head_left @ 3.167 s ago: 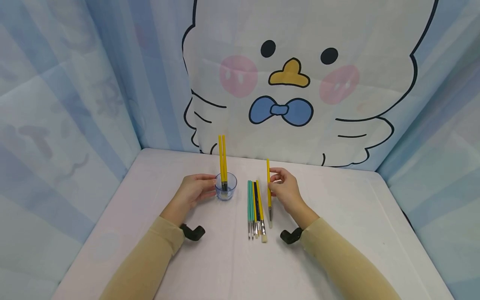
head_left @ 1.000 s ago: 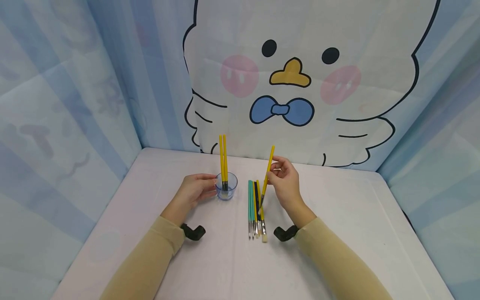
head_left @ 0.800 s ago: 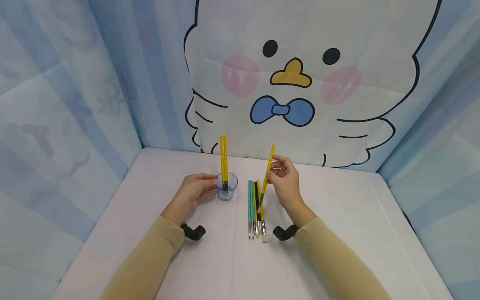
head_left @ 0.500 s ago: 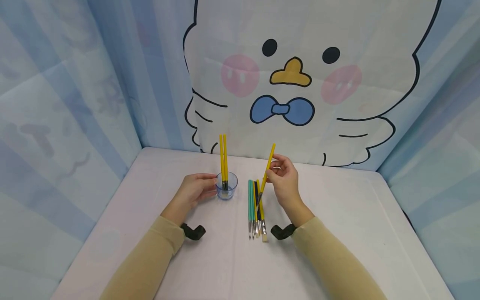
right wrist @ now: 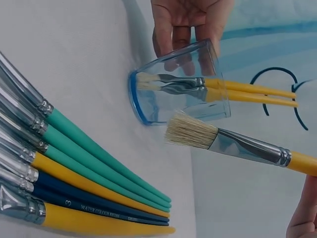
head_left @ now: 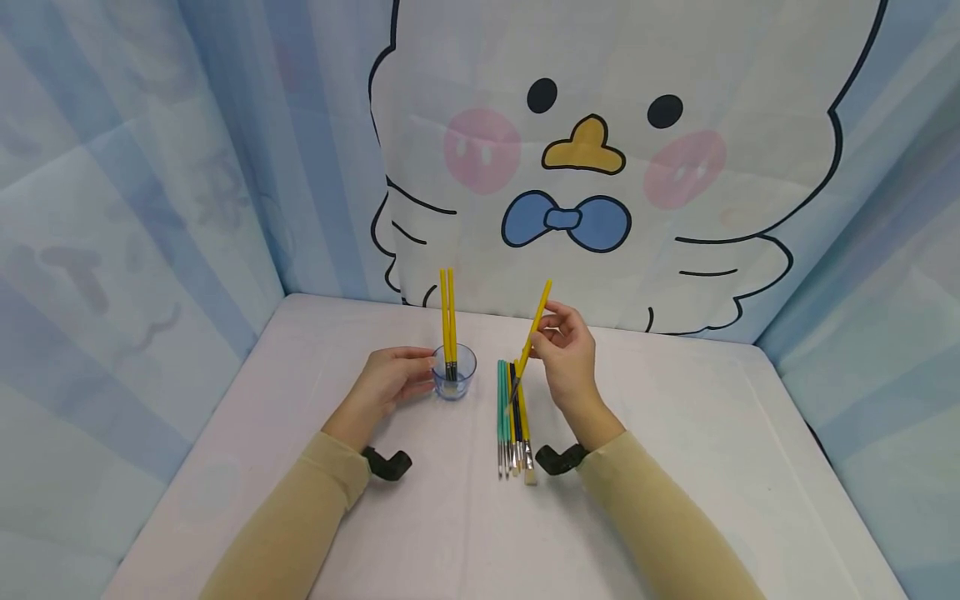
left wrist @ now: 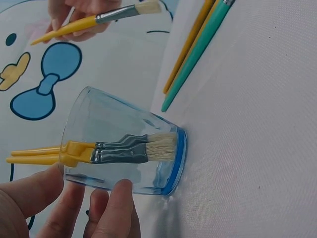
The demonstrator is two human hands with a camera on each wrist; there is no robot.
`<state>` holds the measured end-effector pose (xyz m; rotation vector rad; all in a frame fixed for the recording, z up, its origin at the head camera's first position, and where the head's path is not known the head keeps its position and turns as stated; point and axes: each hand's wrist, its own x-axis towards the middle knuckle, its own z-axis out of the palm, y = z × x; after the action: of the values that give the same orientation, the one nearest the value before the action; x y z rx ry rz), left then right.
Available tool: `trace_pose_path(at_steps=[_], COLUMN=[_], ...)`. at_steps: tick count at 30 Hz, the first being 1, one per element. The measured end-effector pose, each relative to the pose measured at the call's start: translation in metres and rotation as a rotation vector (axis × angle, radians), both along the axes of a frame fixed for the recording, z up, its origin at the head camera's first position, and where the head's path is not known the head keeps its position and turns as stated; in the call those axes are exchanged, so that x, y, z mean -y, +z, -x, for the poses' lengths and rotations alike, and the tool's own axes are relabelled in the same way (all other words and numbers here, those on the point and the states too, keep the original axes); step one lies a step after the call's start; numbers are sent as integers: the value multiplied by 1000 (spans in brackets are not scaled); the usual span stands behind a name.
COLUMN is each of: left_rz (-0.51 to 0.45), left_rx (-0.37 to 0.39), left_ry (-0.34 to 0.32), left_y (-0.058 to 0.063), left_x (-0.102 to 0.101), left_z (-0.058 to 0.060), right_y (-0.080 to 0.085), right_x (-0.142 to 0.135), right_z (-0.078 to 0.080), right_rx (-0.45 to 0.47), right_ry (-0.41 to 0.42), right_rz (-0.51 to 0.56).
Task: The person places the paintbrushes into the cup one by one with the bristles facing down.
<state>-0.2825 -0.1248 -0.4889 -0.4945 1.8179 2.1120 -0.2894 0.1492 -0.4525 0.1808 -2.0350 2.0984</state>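
Note:
My left hand point(head_left: 384, 383) holds the left side of a clear bluish cup point(head_left: 463, 382), which stands upright on the table. Inside lean two yellow-handled paintbrushes point(head_left: 447, 317), bristles down. With thumb and fingertips my right hand point(head_left: 572, 354) pinches another yellow paintbrush point(head_left: 541, 310) by its handle. That brush is tilted, its flat pale bristles point(right wrist: 190, 131) pointing down and toward the cup, clear of it, above a row of brushes. The row of paintbrushes point(head_left: 513, 421) lies side by side: teal point(right wrist: 99, 148), yellow and dark blue point(right wrist: 94, 198) handles.
A white cloth covers the table point(head_left: 435, 533). Behind it hangs a curtain point(head_left: 600, 275) printed with a cartoon bird, and blue curtains point(head_left: 135, 250) close in both sides. A dark wrist mount point(head_left: 561, 460) juts out from each sleeve.
The right hand has lifted the yellow paintbrush from beside the row, tilted it, and moved it left and up, its bristles nearing the cup. The left hand and the cup have stayed put.

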Motion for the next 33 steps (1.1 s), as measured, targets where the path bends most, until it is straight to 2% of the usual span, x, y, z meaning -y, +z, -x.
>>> trace_pose_path(at_steps=[25, 33], left_rz=[-19, -16], left_rx=[-12, -9], left_ry=[-4, -7], left_y=[-2, -1], left_x=[1, 1], left_z=[0, 0], right_y=[16, 21], right_x=[19, 24], right_z=[4, 7], right_rx=[-86, -96], right_ry=[51, 56], right_rz=[59, 27])
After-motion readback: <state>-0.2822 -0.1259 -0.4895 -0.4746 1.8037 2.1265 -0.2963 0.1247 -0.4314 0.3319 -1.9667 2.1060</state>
